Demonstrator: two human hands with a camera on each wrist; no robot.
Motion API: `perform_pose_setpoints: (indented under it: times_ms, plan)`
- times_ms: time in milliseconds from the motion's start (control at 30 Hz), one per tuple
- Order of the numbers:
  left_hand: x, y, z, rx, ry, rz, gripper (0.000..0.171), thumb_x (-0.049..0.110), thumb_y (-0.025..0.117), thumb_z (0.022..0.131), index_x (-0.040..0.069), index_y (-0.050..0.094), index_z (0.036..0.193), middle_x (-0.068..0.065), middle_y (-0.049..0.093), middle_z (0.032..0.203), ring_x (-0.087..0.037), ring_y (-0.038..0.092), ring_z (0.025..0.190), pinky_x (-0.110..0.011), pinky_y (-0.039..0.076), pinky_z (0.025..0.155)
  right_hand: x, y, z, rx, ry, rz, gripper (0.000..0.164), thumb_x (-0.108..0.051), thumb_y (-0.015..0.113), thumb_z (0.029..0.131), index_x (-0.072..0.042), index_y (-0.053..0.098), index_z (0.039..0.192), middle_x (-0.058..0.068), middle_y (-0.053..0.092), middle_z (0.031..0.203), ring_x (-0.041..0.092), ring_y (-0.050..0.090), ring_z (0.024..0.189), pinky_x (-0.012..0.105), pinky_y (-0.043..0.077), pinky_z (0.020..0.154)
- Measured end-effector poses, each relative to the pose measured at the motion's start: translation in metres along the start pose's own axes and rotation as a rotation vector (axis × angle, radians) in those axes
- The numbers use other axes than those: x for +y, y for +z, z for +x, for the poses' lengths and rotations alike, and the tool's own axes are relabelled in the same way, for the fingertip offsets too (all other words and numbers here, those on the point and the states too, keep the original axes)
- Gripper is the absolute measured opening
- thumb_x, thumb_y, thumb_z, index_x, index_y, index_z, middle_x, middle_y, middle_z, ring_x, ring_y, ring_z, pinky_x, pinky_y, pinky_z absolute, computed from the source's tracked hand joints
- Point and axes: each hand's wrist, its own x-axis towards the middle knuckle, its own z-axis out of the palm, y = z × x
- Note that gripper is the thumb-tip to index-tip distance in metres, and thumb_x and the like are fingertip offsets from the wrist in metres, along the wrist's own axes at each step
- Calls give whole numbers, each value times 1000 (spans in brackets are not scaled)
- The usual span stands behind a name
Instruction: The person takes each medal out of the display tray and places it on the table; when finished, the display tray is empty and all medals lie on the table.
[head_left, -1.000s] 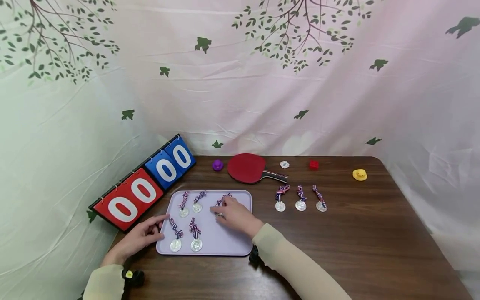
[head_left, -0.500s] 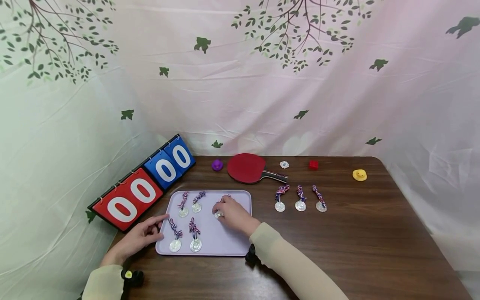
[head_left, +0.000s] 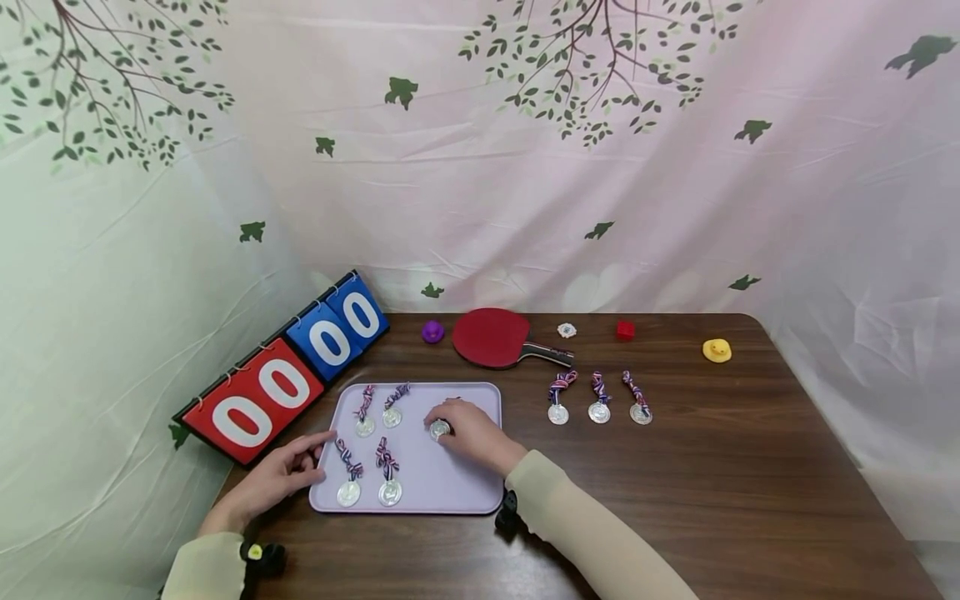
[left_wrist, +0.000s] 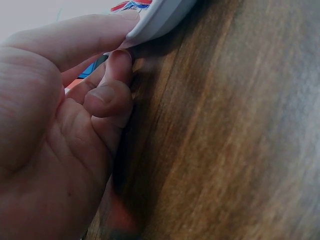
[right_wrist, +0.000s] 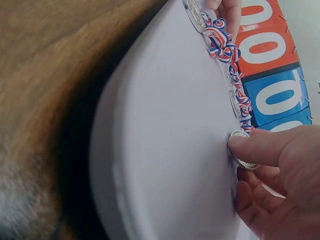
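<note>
In the head view, my right hand (head_left: 471, 429) is over the right half of a lilac tray (head_left: 457, 492) and pinches a silver medal (head_left: 439, 429). Its thumb lies across the disc (right_wrist: 247, 165) in the right wrist view; the hand hides most of the ribbon. To the left on the tray lie several like medals with knotted red, white and blue ribbons, such as a front medal (head_left: 390, 492) and a back medal (head_left: 364, 427). My left hand (head_left: 273, 482) touches the tray's left edge with thumb and index finger, the other fingers loosely bent.
Three more medals (head_left: 599, 412) lie in a row right of the tray. Behind are a purple duck (head_left: 432, 332), a red table tennis bat (head_left: 491, 337), a white chip (head_left: 566, 331), a red brick (head_left: 626, 331) and a yellow duck (head_left: 717, 351). A flip scoreboard (head_left: 288, 367) stands left.
My right fingers have drawn back around the medal, and its silver disc now shows beside the fingertips with its ribbon mostly covered. The left hand has stayed at the tray's edge.
</note>
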Motion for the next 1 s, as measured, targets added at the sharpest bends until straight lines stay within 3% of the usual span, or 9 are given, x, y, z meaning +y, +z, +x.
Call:
perform_pose_setpoints:
  times_ms: [133,367,567,767,933,1000]
  plan:
    - [-1,1,1,-5,18,1,57,30,69,87,31,47,140,-14,51,102,-26,50,92,-27,47,64,3,1,-3,23,-1,43,31,-5,73,79,-15,70,108,-5,66,109,12,56,111,28,38,100]
    - [1,1,1,-3,10,6,58,30,70,86,31,47,139,-13,51,101,-26,50,91,-27,47,63,13,1,-9,46,75,309,35,-2,74,77,-16,71,109,-2,64,91,10,55,77,22,45,69]
    - [-1,0,1,-7,16,7,58,30,70,86,31,47,139,-14,51,102,-26,50,91,-27,47,63,28,-10,-23,55,80,500,35,-2,75,78,-13,70,110,0,66,100,14,60,79,25,48,69]
    - [-3,0,2,-9,25,21,58,31,70,86,32,47,139,-14,51,101,-25,50,90,-26,47,63,48,-31,-46,109,44,596,36,-5,76,79,-12,68,113,5,66,101,20,59,78,26,49,64]
    - [-1,1,3,-10,15,20,58,31,70,86,31,47,139,-14,51,101,-25,50,90,-27,46,63,62,-59,-70,166,10,641,36,3,71,81,0,63,117,20,65,98,34,60,68,34,50,54]
    - [0,1,2,-10,4,19,58,31,70,86,31,47,140,-14,51,101,-25,50,90,-27,46,63,65,-73,-81,176,9,656,36,7,69,82,6,61,117,24,63,102,38,60,70,38,51,57]
